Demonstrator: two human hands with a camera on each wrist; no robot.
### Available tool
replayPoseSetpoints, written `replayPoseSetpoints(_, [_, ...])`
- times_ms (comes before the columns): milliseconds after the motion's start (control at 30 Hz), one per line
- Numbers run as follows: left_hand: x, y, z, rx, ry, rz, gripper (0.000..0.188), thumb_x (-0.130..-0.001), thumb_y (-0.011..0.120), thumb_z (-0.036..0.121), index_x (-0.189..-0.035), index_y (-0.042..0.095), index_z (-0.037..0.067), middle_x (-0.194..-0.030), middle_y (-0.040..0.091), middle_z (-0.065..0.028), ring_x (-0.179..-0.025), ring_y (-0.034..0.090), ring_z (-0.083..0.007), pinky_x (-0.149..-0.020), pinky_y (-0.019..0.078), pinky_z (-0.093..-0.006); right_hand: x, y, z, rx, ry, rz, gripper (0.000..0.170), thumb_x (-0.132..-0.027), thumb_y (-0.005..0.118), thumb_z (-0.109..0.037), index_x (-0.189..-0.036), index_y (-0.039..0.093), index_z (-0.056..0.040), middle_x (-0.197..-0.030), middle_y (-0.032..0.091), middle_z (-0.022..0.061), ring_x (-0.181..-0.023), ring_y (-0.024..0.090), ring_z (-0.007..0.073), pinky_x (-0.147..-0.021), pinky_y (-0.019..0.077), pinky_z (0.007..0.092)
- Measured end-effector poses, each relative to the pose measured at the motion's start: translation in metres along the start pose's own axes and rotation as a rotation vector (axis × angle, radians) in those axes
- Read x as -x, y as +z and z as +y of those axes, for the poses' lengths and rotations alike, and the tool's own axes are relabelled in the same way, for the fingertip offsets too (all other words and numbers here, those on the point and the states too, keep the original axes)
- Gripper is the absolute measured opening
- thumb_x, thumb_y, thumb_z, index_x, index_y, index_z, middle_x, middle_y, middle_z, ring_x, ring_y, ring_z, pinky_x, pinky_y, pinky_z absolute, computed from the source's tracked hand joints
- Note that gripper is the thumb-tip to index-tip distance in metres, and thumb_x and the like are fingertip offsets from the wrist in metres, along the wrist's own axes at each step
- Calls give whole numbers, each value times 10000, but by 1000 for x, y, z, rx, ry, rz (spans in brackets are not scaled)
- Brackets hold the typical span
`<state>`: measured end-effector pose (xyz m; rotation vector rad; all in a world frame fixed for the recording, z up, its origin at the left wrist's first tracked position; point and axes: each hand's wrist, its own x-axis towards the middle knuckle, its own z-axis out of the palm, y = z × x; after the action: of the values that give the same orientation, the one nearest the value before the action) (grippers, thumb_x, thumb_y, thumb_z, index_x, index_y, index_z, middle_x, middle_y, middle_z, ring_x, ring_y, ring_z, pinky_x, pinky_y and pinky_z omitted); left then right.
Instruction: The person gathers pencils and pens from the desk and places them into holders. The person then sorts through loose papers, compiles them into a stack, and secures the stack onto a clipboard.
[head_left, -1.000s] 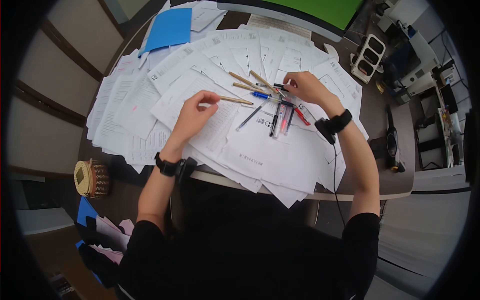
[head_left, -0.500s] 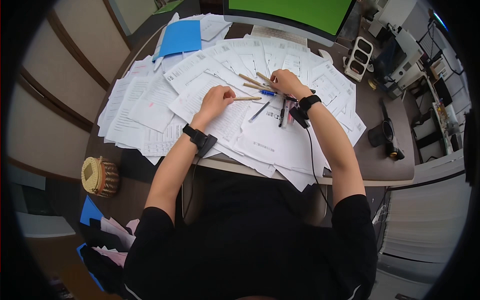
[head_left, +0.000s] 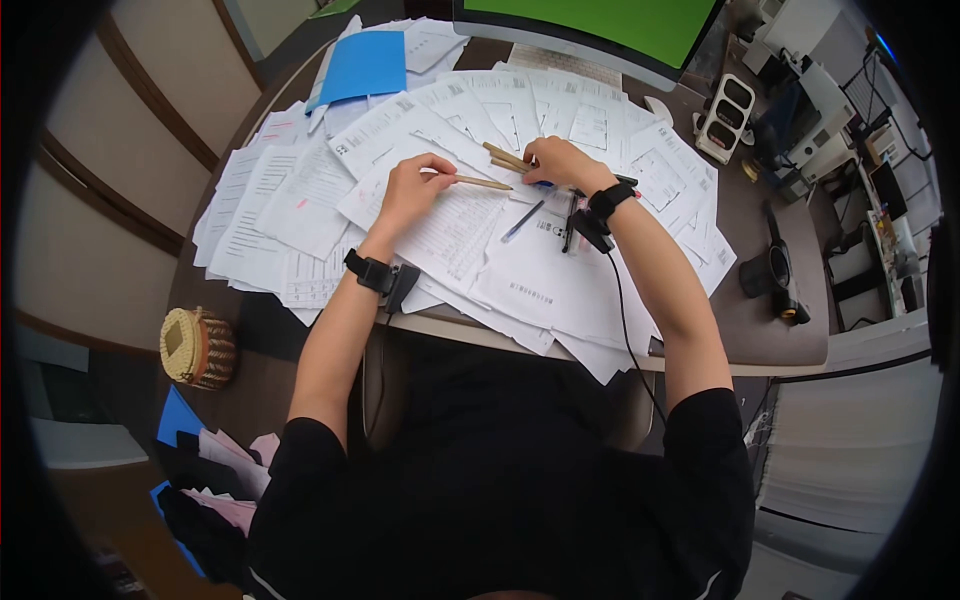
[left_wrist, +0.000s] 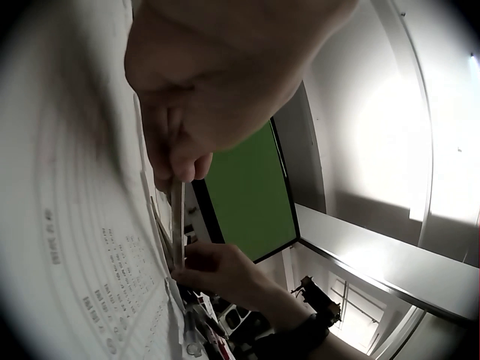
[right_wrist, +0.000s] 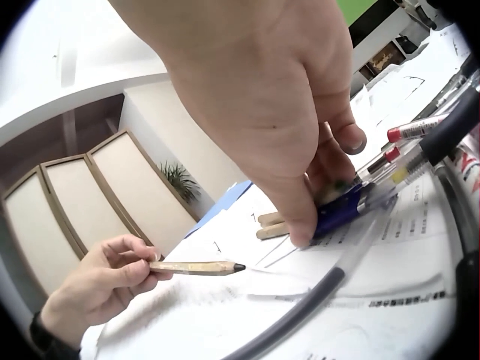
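Note:
The left hand [head_left: 408,195] pinches a wooden pencil [head_left: 485,183] near one end; its dark tip points right in the right wrist view. Over the pile of pens, the right hand [head_left: 560,165] has its thumb and fingers curled round wooden pencils [head_left: 505,157], whose ends stick out left of the thumb. A blue pen [right_wrist: 337,214] lies right against those fingers, partly hidden by them. One clear pen [head_left: 523,221] lies apart on the papers. Black pens [head_left: 570,225] are partly covered by the right wrist, and a red-capped marker [right_wrist: 416,129] shows beside the right hand.
Overlapping papers [head_left: 430,240] fan across the desk, with a blue folder [head_left: 368,66] at the back left. Behind them are a keyboard [head_left: 565,63] and monitor [head_left: 600,30]. A black cup [head_left: 765,272] stands right; a woven basket [head_left: 200,350] is lower left.
The right hand has moved left from the pens onto the pencils, which now lie closer together. The left hand still holds its pencil, now a little farther left and up than half a second ago.

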<state>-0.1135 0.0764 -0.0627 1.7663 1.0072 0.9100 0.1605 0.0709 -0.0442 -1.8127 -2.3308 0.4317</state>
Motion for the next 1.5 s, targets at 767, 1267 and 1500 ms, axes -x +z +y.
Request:
replayPoseSetpoints(767, [7, 0, 15, 280, -50, 20, 197, -795, 676, 29, -972, 606, -23, -930, 653, -95, -873, 662, -166, -758, 494, -237, -3, 11, 3, 40, 46, 112, 239, -761, 588, -191, -901, 656, -9, -824, 662, 192, -769, 644, 344, -733, 510, 408])
replayPoseSetpoints(1267, [-1, 13, 44, 568, -30, -31, 442, -863, 654, 110, -1254, 483, -5, -1032, 647, -112, -888, 625, -138, -791, 508, -239, 50, -26, -56, -823, -41, -142, 336, -902, 599, -343, -845, 617, -12, -609, 494, -20, -490, 408, 59, -450, 304, 227])
replayPoseSetpoints(1500, [-6, 24, 49, 504, -73, -94, 409, -877, 627, 112, -1257, 512, 13, -983, 645, -73, -871, 618, -123, -768, 533, -257, 54, -18, -54, -895, -37, -171, 340, -918, 577, -358, -870, 615, -24, -632, 509, -22, -509, 440, 49, -450, 338, 210])
